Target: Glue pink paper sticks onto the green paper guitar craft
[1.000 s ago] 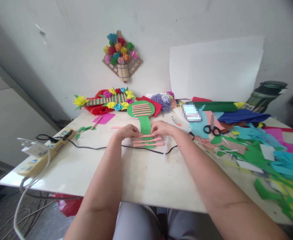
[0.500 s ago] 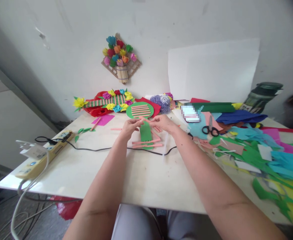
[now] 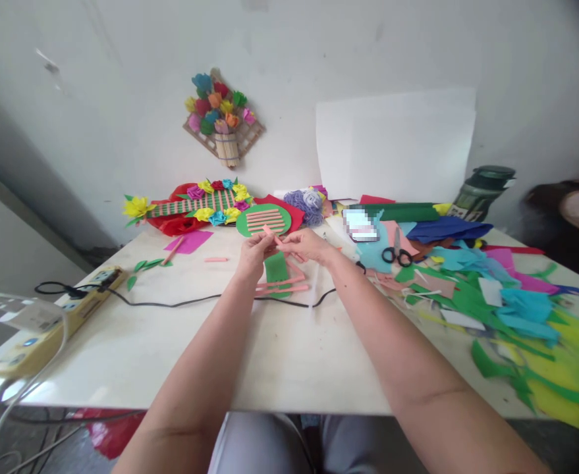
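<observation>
Between my two hands is a pink paper strip (image 3: 271, 233), its upper end sticking out above the fingertips. My left hand (image 3: 258, 253) pinches it from the left. On the other side my right hand (image 3: 309, 246) has its fingers closed on the strip's lower part. Just behind them lies a green paddle-shaped cutout (image 3: 240, 224) with several pink strips across its round head. My hands cover part of its handle (image 3: 276, 268). Loose pink strips (image 3: 294, 288) rest over the handle's lower end, and a short pink piece (image 3: 216, 259) lies to the left.
A black cable (image 3: 170, 305) runs across the table from a power strip (image 3: 56, 322). Scissors (image 3: 396, 253), a phone (image 3: 361, 224) and colourful paper scraps (image 3: 447, 296) spread over the right side. A flower-trimmed guitar shape (image 3: 190, 205) lies at the back left; a dark bottle (image 3: 481, 194) stands back right.
The view has turned slightly, so the scene sits further left. The pink strip between my hands now tilts up more steeply, and both hands stay close together around it.
</observation>
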Tool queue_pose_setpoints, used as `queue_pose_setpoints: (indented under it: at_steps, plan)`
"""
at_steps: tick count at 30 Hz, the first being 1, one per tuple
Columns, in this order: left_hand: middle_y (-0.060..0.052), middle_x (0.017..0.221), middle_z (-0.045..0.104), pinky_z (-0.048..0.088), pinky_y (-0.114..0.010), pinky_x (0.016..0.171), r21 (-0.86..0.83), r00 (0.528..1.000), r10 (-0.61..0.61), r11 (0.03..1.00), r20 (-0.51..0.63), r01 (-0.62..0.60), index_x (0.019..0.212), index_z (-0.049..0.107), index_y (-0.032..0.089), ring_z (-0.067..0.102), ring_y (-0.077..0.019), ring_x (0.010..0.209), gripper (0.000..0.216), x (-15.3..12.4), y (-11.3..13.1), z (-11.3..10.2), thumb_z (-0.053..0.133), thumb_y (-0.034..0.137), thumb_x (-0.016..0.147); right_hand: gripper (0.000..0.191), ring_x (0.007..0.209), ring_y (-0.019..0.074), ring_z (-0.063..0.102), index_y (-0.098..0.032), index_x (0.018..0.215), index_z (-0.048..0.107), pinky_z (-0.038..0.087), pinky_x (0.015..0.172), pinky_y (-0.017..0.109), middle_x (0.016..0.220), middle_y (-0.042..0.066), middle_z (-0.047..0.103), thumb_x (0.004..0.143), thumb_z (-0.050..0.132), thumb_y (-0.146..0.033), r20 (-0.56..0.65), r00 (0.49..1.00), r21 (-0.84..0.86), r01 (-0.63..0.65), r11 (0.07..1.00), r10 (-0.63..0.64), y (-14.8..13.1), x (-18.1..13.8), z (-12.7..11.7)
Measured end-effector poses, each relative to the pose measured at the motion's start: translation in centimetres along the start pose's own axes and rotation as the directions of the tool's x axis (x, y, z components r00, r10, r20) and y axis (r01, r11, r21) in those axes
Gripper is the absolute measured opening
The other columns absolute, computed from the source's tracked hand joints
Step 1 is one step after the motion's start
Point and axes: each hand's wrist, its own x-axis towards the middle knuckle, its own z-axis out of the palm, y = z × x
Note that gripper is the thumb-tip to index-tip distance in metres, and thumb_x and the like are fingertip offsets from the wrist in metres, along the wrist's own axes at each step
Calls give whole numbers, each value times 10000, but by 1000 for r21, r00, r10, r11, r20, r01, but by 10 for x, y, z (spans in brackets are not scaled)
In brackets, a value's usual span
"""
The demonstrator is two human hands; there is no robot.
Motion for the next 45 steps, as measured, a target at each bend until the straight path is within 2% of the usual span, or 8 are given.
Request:
queue_pose_setpoints:
  at_steps: [3,6,10,13,19,20,25,45]
  plan:
    - [-28,655,649,478,-261,650,-35,1000,-31,999,6,31,701,625,145,609,-128,614,299,2,1,5,717,412,603,378,353,51,400,-129,592,588,309,382,186,410,-32,488,734,579,-479,0,1000,-5,16,1000,-16,-3,-3,-8]
    - [-40,660,658,475,-254,608,-35,999,-41,999,6,41,705,620,139,612,-130,589,298,1,3,11,707,407,608,324,390,52,438,-117,630,614,348,404,177,511,12,583,779,551,-397,-178,984,-33,-14,999,8,-3,-4,-19]
    - [-19,565,620,441,-231,518,-3,997,-71,997,22,72,644,594,142,573,-116,502,270,0,5,19,703,384,595,238,389,61,456,-119,630,636,371,421,188,577,38,628,780,532,-272,-432,899,-242,-188,952,67,2,-9,-45]
    - [2,486,561,406,-209,477,53,992,-69,997,102,64,575,565,146,529,-95,458,263,0,7,25,686,376,616,158,518,112,562,-140,629,667,412,512,210,634,59,659,721,584,-237,-572,814,-419,-396,817,101,2,-25,-71]
    - [-1,467,539,405,-225,476,167,951,-101,985,291,54,542,536,149,512,-99,433,288,2,13,50,664,385,643,211,860,205,621,-149,855,697,452,690,258,888,121,687,734,551,-241,-746,656,-527,-687,500,115,6,-75,-115]
    - [-4,484,553,414,-233,486,182,950,-108,982,293,56,565,550,147,524,-106,442,283,2,13,54,669,394,636,236,892,215,616,-149,901,688,455,711,271,941,130,677,740,541,-237,-784,612,-512,-735,445,109,9,-82,-122]
    - [-47,627,642,447,-261,557,228,979,-98,972,178,56,644,628,131,595,-149,565,298,1,10,72,730,397,555,361,986,260,592,-123,1051,633,462,763,333,1065,180,626,708,573,-221,-813,524,-471,-848,244,254,26,-102,-144]
    - [-69,629,657,476,-263,528,137,978,-104,987,180,80,639,587,118,625,-167,576,359,-7,4,63,727,438,559,393,1020,257,587,-131,1106,594,452,803,335,1055,206,618,734,576,-255,-816,518,-458,-850,259,256,35,-97,-136]
